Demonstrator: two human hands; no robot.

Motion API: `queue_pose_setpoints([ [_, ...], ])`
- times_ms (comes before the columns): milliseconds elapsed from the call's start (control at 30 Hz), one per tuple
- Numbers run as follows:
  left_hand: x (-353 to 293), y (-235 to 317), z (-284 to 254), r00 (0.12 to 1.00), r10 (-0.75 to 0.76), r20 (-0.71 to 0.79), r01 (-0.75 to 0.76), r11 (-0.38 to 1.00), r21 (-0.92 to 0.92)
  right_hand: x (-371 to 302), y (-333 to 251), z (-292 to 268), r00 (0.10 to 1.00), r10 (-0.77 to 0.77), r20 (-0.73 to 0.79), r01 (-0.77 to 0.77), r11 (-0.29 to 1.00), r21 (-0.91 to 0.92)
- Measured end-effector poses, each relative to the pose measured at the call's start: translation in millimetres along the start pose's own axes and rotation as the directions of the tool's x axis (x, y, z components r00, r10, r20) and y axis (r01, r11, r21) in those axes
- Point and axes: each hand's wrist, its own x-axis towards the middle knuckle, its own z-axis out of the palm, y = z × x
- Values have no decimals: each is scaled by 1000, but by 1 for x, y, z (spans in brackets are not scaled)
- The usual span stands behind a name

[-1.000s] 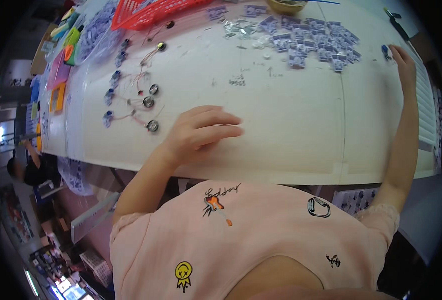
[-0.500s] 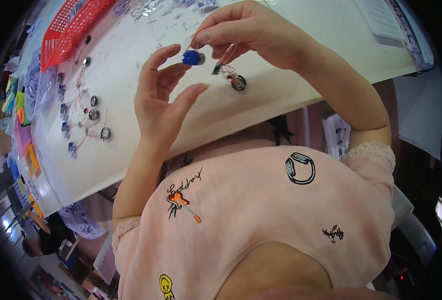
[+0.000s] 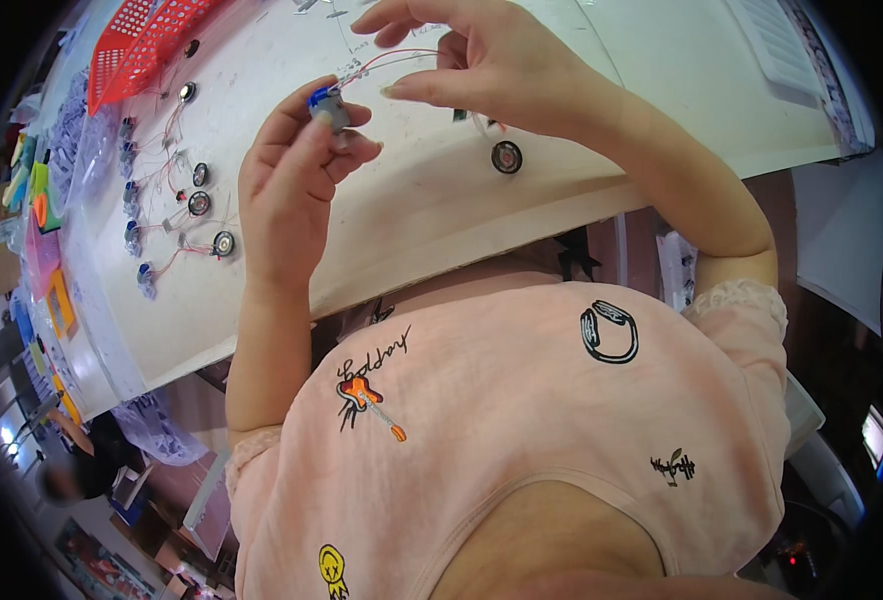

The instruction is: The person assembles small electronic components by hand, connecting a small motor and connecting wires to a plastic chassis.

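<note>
A small electric motor (image 3: 330,108) with a blue end cap and silver body is pinched between the thumb and fingers of my left hand (image 3: 292,180). Red and pale wires (image 3: 387,60) stretch from the blue cap to my right hand (image 3: 487,65). My right thumb and index finger are apart, while the wires run in at the curled fingers behind them. Below that hand a round black speaker (image 3: 507,157) is at the wires' other end; whether it hangs or touches the table cannot be told. A small dark-green circuit board (image 3: 460,115) shows partly under the hand.
Several similar wired sets with motors and round speakers (image 3: 199,203) lie in a row on the white table (image 3: 392,240) at left. Behind them stands a red perforated basket (image 3: 127,60). Clear plastic bags line the left edge; a white tray (image 3: 762,40) lies far right.
My left hand has closed around the motor, which now sits further left. My right fingers have let go near the motor and spread, and the wires stretch longer between the hands. The speaker has shifted right.
</note>
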Motion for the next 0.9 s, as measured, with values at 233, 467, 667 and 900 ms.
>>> queue_pose_setpoints([
  [233, 7, -3, -17, 935, -246, 256, 313, 911, -269, 6, 11, 3, 970, -243, 15, 238, 934, -267],
  [467, 13, -8, -12, 938, -272, 213, 329, 893, -308, 8, 29, -3, 956, -295, -15, 282, 927, -246],
  [667, 15, -10, -15, 933, -289, 216, 351, 865, -358, 4, 24, -7, 879, -430, -206, 344, 872, -349],
  [900, 11, -8, -13, 931, -280, 236, 350, 871, -344, 5, 29, -1, 752, -659, -29, 514, 613, -600],
])
